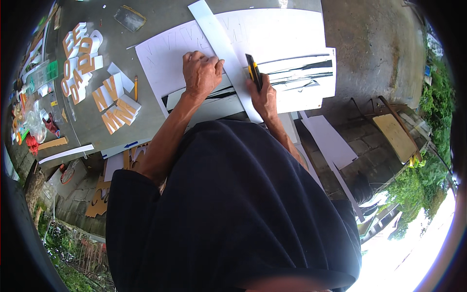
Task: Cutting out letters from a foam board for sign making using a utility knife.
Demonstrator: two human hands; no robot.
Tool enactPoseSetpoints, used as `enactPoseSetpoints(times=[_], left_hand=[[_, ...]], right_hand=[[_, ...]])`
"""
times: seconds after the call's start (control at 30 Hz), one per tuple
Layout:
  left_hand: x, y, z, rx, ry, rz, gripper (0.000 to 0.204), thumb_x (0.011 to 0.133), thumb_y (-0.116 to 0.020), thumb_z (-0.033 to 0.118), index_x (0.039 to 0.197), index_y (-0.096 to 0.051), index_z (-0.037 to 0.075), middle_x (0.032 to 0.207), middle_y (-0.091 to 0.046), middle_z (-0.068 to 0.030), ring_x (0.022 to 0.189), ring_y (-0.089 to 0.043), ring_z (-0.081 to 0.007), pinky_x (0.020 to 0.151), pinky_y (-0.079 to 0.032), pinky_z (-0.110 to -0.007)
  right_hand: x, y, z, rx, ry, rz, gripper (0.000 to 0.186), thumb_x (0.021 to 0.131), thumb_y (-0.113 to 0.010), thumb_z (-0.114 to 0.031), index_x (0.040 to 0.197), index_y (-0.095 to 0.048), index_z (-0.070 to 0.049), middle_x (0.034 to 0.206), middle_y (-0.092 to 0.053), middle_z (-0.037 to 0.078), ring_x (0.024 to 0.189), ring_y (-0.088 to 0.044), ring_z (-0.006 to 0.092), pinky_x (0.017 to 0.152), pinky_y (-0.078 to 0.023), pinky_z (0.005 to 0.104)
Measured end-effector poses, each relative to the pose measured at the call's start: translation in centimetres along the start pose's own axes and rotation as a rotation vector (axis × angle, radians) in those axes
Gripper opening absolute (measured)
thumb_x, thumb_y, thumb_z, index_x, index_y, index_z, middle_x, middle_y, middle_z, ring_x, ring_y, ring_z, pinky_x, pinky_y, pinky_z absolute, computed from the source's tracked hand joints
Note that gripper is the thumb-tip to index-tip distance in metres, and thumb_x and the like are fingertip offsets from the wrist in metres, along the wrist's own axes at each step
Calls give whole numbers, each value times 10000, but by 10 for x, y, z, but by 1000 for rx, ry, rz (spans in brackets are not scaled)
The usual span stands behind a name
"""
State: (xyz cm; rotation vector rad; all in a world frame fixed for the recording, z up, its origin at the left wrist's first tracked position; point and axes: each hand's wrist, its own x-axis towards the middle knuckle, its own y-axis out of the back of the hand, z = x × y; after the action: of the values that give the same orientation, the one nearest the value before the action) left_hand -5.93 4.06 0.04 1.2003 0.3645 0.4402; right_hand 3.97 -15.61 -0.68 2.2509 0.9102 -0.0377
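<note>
A large white sheet (pixel 287 29) with faint pencilled marks lies on the grey table, and a long white strip (pixel 214 36) crosses it at a slant. My right hand (pixel 265 100) grips a black and yellow utility knife (pixel 253 68) just right of the strip, its tip end pointing away from me. On the strip's left side, my left hand (pixel 200 75) presses down with curled fingers. The fingertips are hidden, so whether they pinch anything does not show. Under and beside my hands are white boards with torn black patches (pixel 296 73).
Cut-out block letters (pixel 80 63) with brown faces and white sides stand at the left, near a pencil (pixel 136 87). A dark flat plate (pixel 130 18) lies at the far edge. Plastic bags (pixel 36 126) and clutter fill the left end. White panels (pixel 331 141) lean at the right.
</note>
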Motion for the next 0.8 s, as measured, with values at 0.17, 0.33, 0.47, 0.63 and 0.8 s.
enactPoseSetpoints(times=[0.17, 0.33, 0.47, 0.63, 0.8], left_hand=[[15, -8, -14, -122, -72, 238, 429, 807, -791, 241, 1186, -681, 73, 1148, -670, -90, 1134, -579, -264, 1030, -408, -424], [76, -11, -15, -97, -160, 327, 651, 810, -799, 262, 1370, -541, 57, 1375, -554, -131, 1283, -488, -313, 1109, -370, -453], [106, -14, -15, 7, -141, 274, 663, 812, -801, 302, 1371, -552, 46, 1332, -596, -114, 1262, -503, -296, 1091, -387, -439], [121, -10, -22, -2, -73, 152, 556, 790, -817, 272, 1282, -640, 81, 1242, -634, -69, 1150, -561, -279, 1011, -433, -428], [70, -5, -21, -216, -150, 293, 554, 775, -814, 162, 1292, -627, 94, 1256, -609, -72, 1137, -573, -296, 963, -454, -445]], right_hand=[[68, 15, -12, -66, 339, -90, 287, 1009, -583, -224, 1087, -492, 37, 680, -644, 187, 522, -675, 318, 524, -549, 426], [128, 16, -34, -195, 128, -82, 371, 1024, -522, -323, 1108, -518, 39, 707, -679, 217, 636, -713, 378, 616, -572, 466], [140, 14, -45, -219, 6, -115, 405, 1018, -509, -365, 1114, -517, 29, 742, -689, 237, 695, -717, 412, 664, -569, 501], [126, 19, -35, -228, 137, -113, 346, 960, -592, -267, 1123, -501, 25, 802, -679, 263, 771, -700, 452, 736, -548, 532], [56, 45, -17, -185, -39, -76, 311, 858, -725, -200, 1009, -557, 15, 802, -673, 214, 762, -686, 404, 719, -522, 482]])
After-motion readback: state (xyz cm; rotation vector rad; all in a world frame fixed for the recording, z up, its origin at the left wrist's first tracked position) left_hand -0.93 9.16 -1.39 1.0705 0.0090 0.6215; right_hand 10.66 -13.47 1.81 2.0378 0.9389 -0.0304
